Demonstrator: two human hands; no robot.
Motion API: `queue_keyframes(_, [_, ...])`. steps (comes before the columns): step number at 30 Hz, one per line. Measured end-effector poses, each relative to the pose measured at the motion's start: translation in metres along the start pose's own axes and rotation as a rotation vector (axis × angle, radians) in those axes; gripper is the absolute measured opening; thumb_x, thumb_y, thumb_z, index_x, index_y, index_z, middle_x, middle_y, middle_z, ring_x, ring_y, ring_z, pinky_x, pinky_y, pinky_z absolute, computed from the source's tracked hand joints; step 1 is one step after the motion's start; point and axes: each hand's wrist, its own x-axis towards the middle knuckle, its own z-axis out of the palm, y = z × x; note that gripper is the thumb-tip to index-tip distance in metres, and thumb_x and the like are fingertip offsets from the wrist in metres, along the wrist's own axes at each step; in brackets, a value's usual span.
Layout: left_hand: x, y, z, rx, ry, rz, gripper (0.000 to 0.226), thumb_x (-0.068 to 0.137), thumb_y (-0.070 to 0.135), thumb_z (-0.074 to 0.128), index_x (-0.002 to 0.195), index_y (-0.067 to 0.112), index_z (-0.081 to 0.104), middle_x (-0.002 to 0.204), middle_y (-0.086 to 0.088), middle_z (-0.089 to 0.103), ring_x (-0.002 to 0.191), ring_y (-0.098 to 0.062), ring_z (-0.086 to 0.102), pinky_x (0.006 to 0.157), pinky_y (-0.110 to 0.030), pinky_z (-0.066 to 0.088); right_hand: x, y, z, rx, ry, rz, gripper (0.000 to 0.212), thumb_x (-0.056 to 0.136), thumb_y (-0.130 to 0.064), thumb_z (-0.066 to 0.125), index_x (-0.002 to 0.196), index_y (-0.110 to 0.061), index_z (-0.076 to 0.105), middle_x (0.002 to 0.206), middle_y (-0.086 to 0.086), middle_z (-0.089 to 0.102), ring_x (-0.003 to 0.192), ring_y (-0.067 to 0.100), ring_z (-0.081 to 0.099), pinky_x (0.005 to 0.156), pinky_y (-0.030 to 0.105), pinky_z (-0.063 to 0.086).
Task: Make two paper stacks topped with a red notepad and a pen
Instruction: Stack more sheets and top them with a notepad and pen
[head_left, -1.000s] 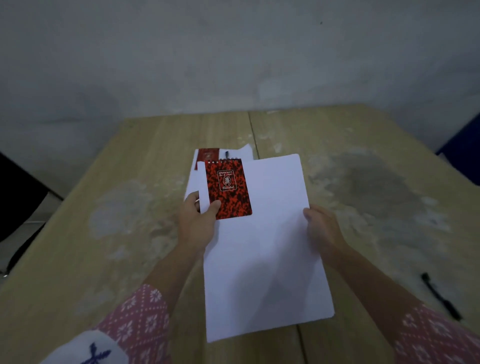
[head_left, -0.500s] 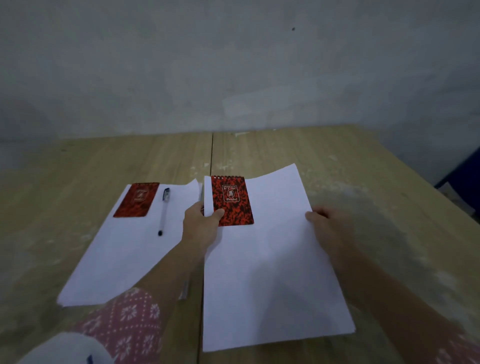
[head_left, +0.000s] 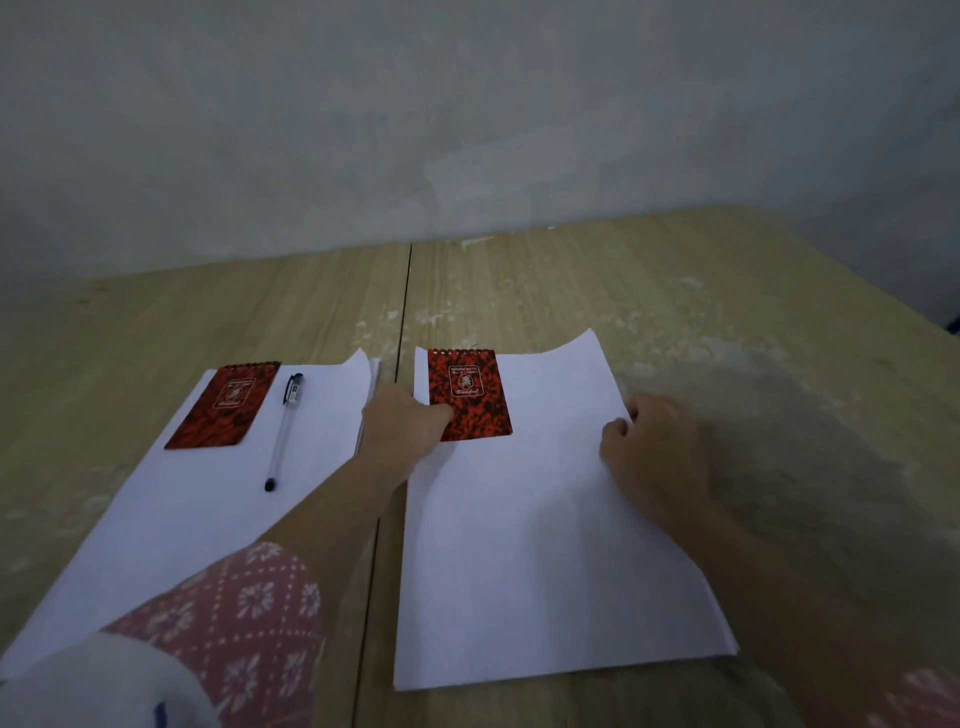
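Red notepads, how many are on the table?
2. One red notepad lies on the left paper stack beside a pen. The other red notepad sits on the right paper stack, pinned by the left hand. None looks hidden.

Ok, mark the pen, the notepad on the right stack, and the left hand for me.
pen (head_left: 283, 431): head view, middle of its clear barrel.
right notepad (head_left: 475, 387): head view, centre of its red cover.
left hand (head_left: 402, 423): head view, back of the hand.
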Motion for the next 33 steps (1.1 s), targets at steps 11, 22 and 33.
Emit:
queue_keyframes(11, [-0.046, 0.011, -0.020, 0.077, 0.029, 0.031, 0.022, 0.076, 0.022, 0.064, 0.086, 0.006, 0.053, 0.089, -0.014, 0.056, 0.092, -0.033, 0.058, 0.066, -0.030, 0.044, -0.021, -0.008, -0.030, 0.016, -0.117, 0.053, 0.026, 0.085, -0.010, 0.051, 0.105, 0.006, 0.052, 0.112, 0.025, 0.053, 0.094, 0.034, 0.048, 0.080, 0.036, 0.039])
queue_keyframes(22, [-0.231, 0.038, -0.089, -0.054, -0.355, 0.254, 0.038, 0.084, 0.016, 0.060, 0.122, 0.015, 0.052, 0.119, -0.002, 0.056, 0.098, -0.011, 0.053, 0.067, -0.012, 0.041, -0.150, -0.059, -0.140, 0.238, -0.328, -0.214, 0.028, 0.082, -0.001, 0.054, 0.110, -0.002, 0.058, 0.095, 0.008, 0.058, 0.082, 0.016, 0.052, 0.077, 0.026, 0.046])
queue_keyframes(33, [-0.407, 0.027, -0.112, -0.125, -0.475, 0.261, 0.033, 0.084, 0.015, 0.059, 0.117, 0.015, 0.055, 0.113, -0.002, 0.059, 0.089, -0.010, 0.058, 0.064, -0.015, 0.045, -0.279, -0.042, -0.237, 0.205, -0.365, -0.308, 0.018, 0.082, -0.001, 0.055, 0.094, -0.001, 0.067, 0.089, 0.008, 0.065, 0.071, 0.015, 0.052, 0.060, 0.002, 0.038])
